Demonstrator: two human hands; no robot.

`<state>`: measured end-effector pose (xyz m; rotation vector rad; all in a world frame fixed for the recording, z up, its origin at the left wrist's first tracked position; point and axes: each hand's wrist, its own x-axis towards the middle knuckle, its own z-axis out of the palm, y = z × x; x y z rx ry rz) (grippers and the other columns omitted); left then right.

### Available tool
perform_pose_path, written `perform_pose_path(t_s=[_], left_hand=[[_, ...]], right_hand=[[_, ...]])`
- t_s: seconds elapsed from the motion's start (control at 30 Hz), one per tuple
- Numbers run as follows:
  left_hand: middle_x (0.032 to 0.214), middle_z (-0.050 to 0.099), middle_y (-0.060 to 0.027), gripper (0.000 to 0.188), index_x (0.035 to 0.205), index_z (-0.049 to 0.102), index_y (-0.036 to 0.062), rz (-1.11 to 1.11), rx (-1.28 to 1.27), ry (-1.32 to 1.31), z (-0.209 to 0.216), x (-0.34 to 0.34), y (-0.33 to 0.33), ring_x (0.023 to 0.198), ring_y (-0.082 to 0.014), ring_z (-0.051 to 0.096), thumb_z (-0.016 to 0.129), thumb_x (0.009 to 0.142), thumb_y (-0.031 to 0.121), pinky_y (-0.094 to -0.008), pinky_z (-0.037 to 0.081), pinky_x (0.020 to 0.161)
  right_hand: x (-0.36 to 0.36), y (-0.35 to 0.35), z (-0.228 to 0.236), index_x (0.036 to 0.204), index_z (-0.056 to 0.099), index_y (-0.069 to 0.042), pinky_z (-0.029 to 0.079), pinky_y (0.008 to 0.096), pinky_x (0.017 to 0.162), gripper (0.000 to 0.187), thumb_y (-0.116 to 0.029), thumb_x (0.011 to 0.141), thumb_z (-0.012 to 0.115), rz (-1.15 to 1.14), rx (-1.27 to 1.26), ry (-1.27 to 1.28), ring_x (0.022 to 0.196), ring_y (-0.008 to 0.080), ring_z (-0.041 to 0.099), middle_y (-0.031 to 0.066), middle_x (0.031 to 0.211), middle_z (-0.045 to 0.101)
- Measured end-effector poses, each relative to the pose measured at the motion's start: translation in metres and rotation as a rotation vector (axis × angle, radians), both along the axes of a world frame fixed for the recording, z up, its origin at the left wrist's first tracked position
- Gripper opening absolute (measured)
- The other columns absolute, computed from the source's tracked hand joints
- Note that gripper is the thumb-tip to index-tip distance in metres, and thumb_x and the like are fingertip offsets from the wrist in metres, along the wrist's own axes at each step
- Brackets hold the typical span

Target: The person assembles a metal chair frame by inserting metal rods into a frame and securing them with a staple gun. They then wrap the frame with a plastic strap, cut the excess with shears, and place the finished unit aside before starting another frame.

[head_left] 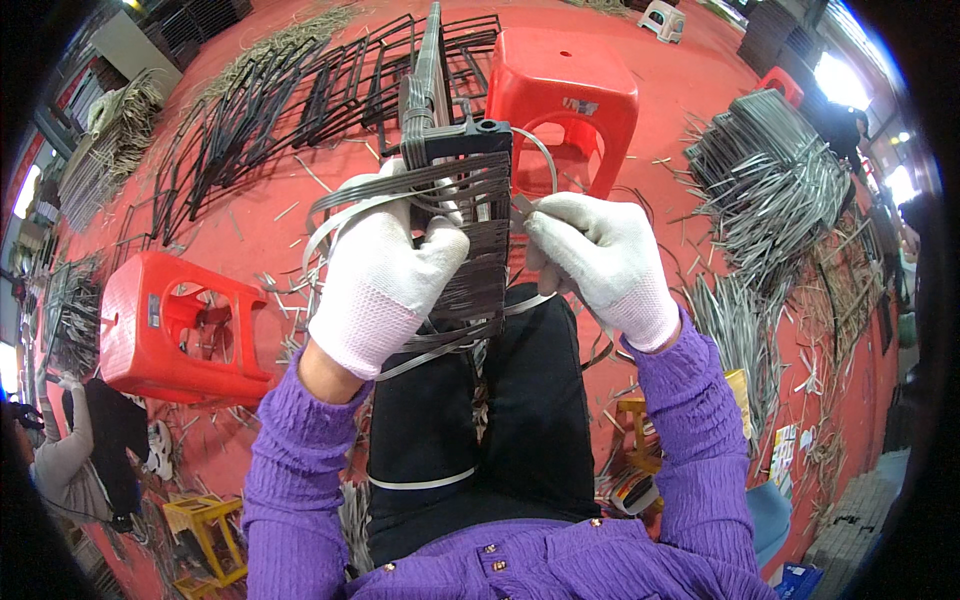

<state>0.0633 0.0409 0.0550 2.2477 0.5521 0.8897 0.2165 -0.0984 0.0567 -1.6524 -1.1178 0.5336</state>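
Note:
A dark metal frame (462,144) stands between my hands, above my knees, with grey-brown flat strips (470,285) woven across its near part. My left hand (392,250), in a white glove, closes around several loose flat strips (375,190) at the frame's left side. At the frame's right edge my right hand (590,240), gloved too, pinches the end of a grey strip (521,208). One pale strip curves up behind the right fingers. A long bundle of grey strips (425,85) extends away from the frame's far end. My left fingertips are partly hidden behind strips.
Red stools stand ahead (565,75) and at the left (180,330). Black metal frames (300,110) lie on the red floor at the far left. A heap of grey strips (770,170) is at the right. Another person (75,450) is at the left edge, near a yellow stool (210,535).

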Motion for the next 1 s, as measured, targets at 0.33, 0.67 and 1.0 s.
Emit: perform_pose_path(t_s=[0.33, 0.67, 1.0], left_hand=[[0.084, 0.061, -0.0136, 0.022, 0.102, 0.061, -0.0011, -0.020, 0.071, -0.013, -0.002, 0.008, -0.004, 0.077, -0.0252, 0.057, 0.056, 0.081, 0.006, -0.0364, 0.047, 0.073], [0.076, 0.062, -0.0164, 0.016, 0.096, 0.060, 0.0009, -0.056, 0.065, -0.083, -0.002, 0.016, -0.007, 0.069, -0.0312, 0.063, 0.059, 0.082, 0.010, -0.0397, 0.049, 0.063], [0.086, 0.063, -0.0105, 0.024, 0.106, 0.060, -0.0009, -0.084, 0.020, -0.004, -0.003, 0.018, -0.009, 0.077, -0.0194, 0.058, 0.054, 0.083, 0.004, -0.0325, 0.048, 0.072]], right_hand=[[0.025, -0.010, -0.003, 0.111, 0.065, 0.005, 0.055, 0.0297, 0.063, 0.025, -0.002, 0.090, 0.054, 0.160, 0.050, -0.190, 0.067, 0.0180, 0.069, 0.0134, 0.084, 0.071], [0.024, -0.013, 0.008, 0.110, 0.065, 0.006, 0.054, 0.0280, 0.061, 0.024, -0.005, 0.092, 0.054, 0.123, -0.053, -0.014, 0.064, 0.0141, 0.067, 0.0095, 0.077, 0.070], [0.041, -0.016, 0.011, 0.110, 0.064, 0.004, 0.056, 0.0277, 0.067, 0.021, -0.007, 0.096, 0.054, 0.234, -0.101, -0.053, 0.072, 0.0139, 0.069, 0.0100, 0.088, 0.071]])
